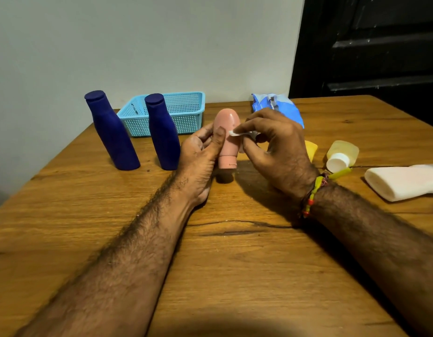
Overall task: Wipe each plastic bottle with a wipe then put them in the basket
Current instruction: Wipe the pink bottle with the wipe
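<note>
Pink bottle [227, 139] is cap-down at table centre, basket [186, 110] at its 11 o'clock. Left hand [198, 154] grips the body; right hand [274, 147] pinches wipe [235, 133] against it. Likely light, smooth, slippery plastic: hold mid-body.

White bottle [402, 182], lying right of the right hand [276, 147]: far end cut off by the picture's edge. Yellow item [310, 149] just behind that hand: mostly hidden, kind not discernible; wipe packet [278, 105] beyond it: lower part covered, print unreadable. Wipe [233, 133] pinched in the fingers: mostly hidden; basket [186, 110] beyond the left hand [198, 156]: front partly blocked by a blue bottle [162, 135].
</note>
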